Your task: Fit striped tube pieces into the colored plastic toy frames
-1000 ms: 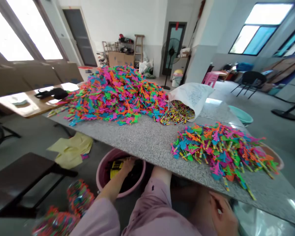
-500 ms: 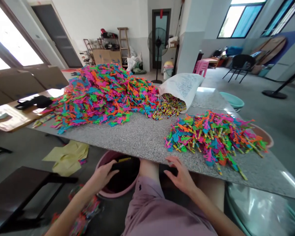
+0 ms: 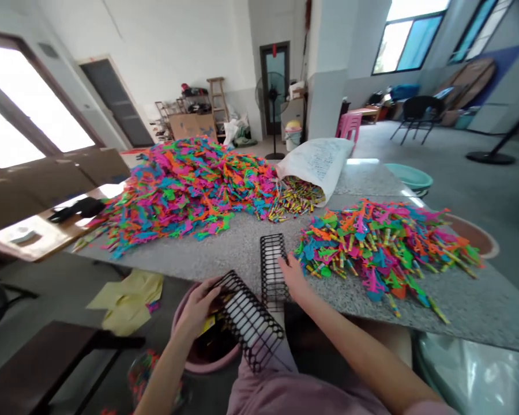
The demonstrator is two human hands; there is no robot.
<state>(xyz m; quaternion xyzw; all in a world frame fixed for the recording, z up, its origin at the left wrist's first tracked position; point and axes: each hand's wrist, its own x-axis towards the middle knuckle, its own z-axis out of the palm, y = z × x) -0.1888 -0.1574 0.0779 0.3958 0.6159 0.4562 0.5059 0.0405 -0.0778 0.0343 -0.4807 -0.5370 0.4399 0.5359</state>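
My left hand (image 3: pixel 200 306) is closed on the edge of a black plastic grid rack (image 3: pixel 253 317), tilted over my lap with rows of openings. My right hand (image 3: pixel 294 280) grips a second black grid rack (image 3: pixel 273 265), which stands out over the table's front edge. Left of it lies a big heap of bright plastic pieces (image 3: pixel 190 184) in pink, green, orange and blue. To the right is a smaller pile of similar pieces fixed on patterned sticks (image 3: pixel 376 242). A white sack (image 3: pixel 324 161) spills short yellow patterned sticks (image 3: pixel 298 196) between the two heaps.
Below the grey stone table (image 3: pixel 173 253) a pink tub (image 3: pixel 185 360) stands by my left knee. A dark stool (image 3: pixel 47 363) is at the left, with yellow paper (image 3: pixel 127 302) on the floor. At lower right, a basin holds clear plastic (image 3: pixel 476 369).
Both hands have risen from below the table edge, each now bringing a black grid rack into view. My right hand has moved up and forward over the table. The camera view has tilted upward.
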